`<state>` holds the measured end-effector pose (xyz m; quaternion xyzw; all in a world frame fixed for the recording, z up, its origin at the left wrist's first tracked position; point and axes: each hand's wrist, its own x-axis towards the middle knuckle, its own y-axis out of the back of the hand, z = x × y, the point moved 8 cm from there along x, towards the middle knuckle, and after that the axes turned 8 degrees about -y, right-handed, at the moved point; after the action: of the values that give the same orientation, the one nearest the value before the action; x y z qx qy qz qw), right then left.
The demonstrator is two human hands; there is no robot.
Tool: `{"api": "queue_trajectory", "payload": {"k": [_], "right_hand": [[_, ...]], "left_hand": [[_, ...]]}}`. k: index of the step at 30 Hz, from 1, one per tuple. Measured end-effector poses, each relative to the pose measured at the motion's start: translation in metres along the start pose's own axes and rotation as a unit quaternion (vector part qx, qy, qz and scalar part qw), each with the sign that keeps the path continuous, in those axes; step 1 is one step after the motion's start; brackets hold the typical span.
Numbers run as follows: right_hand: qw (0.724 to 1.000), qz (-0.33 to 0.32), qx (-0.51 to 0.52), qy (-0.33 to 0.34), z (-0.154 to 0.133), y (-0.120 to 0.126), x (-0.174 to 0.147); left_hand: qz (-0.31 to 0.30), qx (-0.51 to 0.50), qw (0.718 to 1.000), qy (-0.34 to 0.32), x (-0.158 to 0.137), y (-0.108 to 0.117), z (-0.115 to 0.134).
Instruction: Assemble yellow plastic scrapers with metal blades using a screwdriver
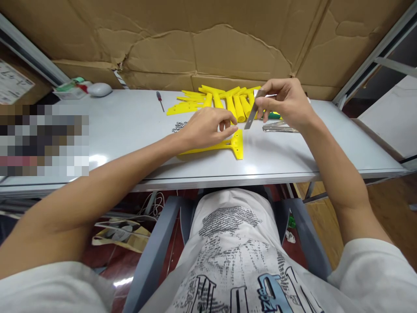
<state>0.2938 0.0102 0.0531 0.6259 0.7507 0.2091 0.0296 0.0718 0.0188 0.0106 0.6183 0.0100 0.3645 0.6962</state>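
A flat grey metal blade point(252, 115) is pinched between the thumb and fingers of my right hand point(283, 102), tilted above the table. My left hand point(211, 126) hovers over a yellow T-shaped scraper handle point(238, 143) lying near the table's front edge. Its thumb and index finger curve toward the blade with a small gap between their tips and hold nothing that I can see. Part of the handle's shaft is hidden under that hand. A small heap of screws point(178, 126) lies just behind my left wrist. More metal blades point(279, 127) rest beneath my right hand.
Several yellow scraper parts point(230, 102) are piled at the back of the white table point(130, 117). A screwdriver point(160, 101) lies left of them, and a green object point(275, 116) lies right. Cardboard point(195, 48) stands behind. A white mouse-shaped object point(100, 89) sits at the back left.
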Motion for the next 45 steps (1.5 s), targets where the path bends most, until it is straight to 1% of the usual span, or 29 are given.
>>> {"api": "queue_trajectory", "payload": {"k": [4,7,10,14,18,21,25,29,33,36,38,41,43,45], "right_hand": [[0.999,-0.008,0.049,0.016,0.003,-0.013,0.001],[0.999,-0.009,0.047,0.006,0.004,-0.018,-0.001],[0.999,-0.018,0.028,-0.020,0.005,-0.026,-0.005],[0.999,-0.025,0.017,-0.024,0.002,-0.033,-0.009],[1.000,-0.010,0.007,-0.019,0.003,-0.029,-0.007],[1.000,-0.019,0.008,-0.019,0.004,-0.027,-0.006],[0.999,-0.032,0.021,-0.025,0.008,-0.027,-0.004],[0.998,-0.047,0.049,-0.002,0.005,-0.028,-0.005],[0.997,-0.056,0.050,-0.001,0.004,-0.030,-0.007],[0.997,-0.060,0.042,-0.004,0.004,-0.031,-0.007],[0.998,-0.048,0.031,0.000,0.006,-0.031,-0.006],[0.999,-0.015,0.018,0.028,0.004,-0.027,-0.005],[0.999,0.002,0.015,0.042,0.003,-0.024,-0.005],[0.999,0.013,0.012,0.035,0.003,-0.022,-0.006]], "left_hand": [[0.060,-0.088,0.994,-0.020,0.001,0.007,0.003],[0.075,-0.127,0.989,-0.018,0.000,0.011,0.005],[0.080,-0.139,0.987,-0.004,-0.002,0.013,0.005],[0.067,-0.178,0.982,0.024,-0.003,0.013,0.001],[0.049,-0.243,0.968,0.046,-0.001,0.009,-0.004],[0.048,-0.274,0.959,0.051,0.000,0.010,-0.005],[0.060,-0.276,0.958,0.044,0.000,0.013,-0.004],[0.067,-0.271,0.959,0.047,0.000,0.014,-0.006],[0.066,-0.275,0.958,0.048,0.000,0.014,-0.007],[0.053,-0.284,0.956,0.044,0.001,0.013,-0.006],[0.038,-0.294,0.954,0.040,0.001,0.010,-0.005],[0.025,-0.298,0.954,0.029,0.002,0.008,-0.002],[0.029,-0.291,0.956,0.025,0.003,0.007,-0.001],[0.042,-0.284,0.958,0.021,0.003,0.008,0.000]]}}
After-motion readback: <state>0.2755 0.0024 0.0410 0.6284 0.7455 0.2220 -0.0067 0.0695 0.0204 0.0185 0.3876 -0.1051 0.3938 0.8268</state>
